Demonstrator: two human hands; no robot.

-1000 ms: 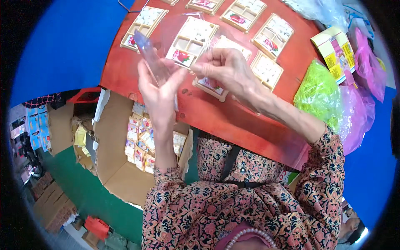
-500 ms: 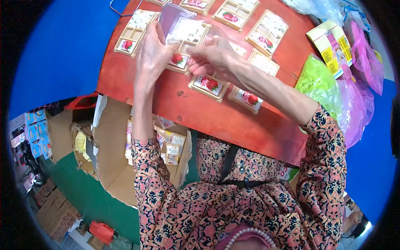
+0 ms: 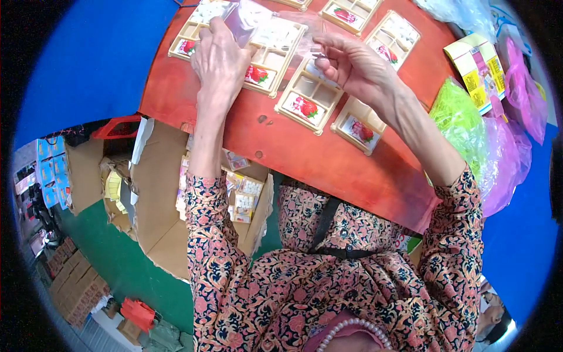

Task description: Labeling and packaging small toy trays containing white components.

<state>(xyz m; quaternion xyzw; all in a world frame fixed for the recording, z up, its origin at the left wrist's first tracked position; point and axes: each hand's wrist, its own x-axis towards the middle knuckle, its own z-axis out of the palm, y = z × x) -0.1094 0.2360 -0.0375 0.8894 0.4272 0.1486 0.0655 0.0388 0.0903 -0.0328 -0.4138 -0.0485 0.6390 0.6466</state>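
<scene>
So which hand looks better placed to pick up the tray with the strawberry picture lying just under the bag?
Probably the right hand. It hovers directly above that cream tray with only fingertips pinching the clear plastic bag, while the left hand grips the bag's other end, farther from the tray.

A worn red wooden tabletop [image 3: 328, 158] fills the upper middle of the frame. At the upper right lie a yellow printed carton [image 3: 478, 73], a crumpled bright green plastic bag [image 3: 460, 120] and pink translucent plastic bags [image 3: 516, 141]. At the left centre, below the tabletop's edge, an open brown cardboard box [image 3: 158, 205] holds small packets [image 3: 243, 196]. A green floor [image 3: 129, 270] shows at lower left.
</scene>
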